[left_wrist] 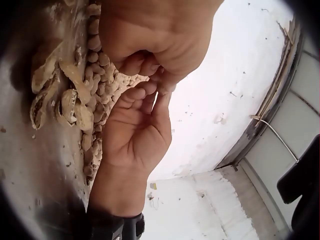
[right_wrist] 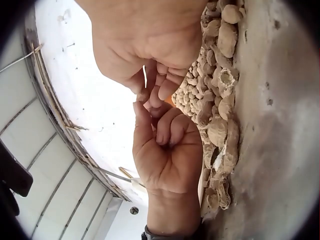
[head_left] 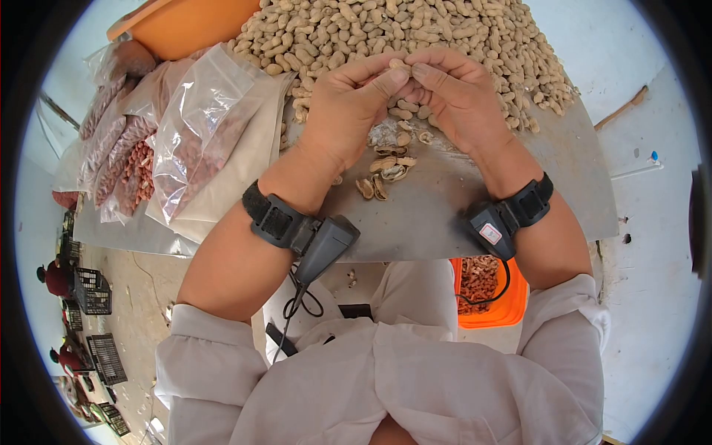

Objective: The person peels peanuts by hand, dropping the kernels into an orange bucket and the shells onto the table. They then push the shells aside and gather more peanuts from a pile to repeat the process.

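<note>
Over the near edge of a large heap of unshelled peanuts [head_left: 356,33], my two hands meet at their fingertips. Between the thumbs and forefingers is a small peanut [head_left: 399,64], mostly covered by the fingers. My left hand [head_left: 343,111] pinches it from the left, and my right hand [head_left: 467,100] pinches it from the right. The remaining fingers of both hands are curled beneath. Split, hollow peanut shells [head_left: 389,167] lie on the metal tabletop [head_left: 415,222] below the hands; they also show in the left wrist view.
Clear plastic bags [head_left: 196,133] with reddish shelled peanuts lie at the left of the table, in front of an orange basin [head_left: 185,26]. Below the table's near edge, an orange container [head_left: 493,315] holds reddish-brown bits. Black crates [head_left: 93,293] stand on the floor at far left.
</note>
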`<state>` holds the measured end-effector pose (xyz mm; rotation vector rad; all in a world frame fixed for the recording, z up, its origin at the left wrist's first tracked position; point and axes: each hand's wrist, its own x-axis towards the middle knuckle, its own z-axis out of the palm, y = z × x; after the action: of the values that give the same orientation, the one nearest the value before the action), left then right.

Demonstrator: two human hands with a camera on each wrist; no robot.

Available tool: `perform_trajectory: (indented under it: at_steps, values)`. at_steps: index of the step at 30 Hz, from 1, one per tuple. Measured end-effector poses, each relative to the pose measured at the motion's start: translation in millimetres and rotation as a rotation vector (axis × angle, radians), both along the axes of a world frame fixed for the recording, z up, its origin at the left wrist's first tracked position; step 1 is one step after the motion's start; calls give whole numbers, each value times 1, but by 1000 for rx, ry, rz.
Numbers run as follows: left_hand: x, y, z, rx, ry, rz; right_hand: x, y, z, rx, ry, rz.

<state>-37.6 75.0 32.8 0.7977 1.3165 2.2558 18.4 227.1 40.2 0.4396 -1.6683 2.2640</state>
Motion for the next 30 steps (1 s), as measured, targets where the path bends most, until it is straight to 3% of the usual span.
perform_trajectory:
  at_steps: [13,20,25,30]
  values:
    - [2,-1,0,-12,110,35,1,1,1,-28,0,14]
    - [5,-1,3,11,65,85,5,-2,4,261,100,-201]
    - [3,-2,3,91,-10,-55,4,-5,6,235,126,-197]
    - [-2,-3,-1,134,-160,-241,6,-3,9,409,141,-244]
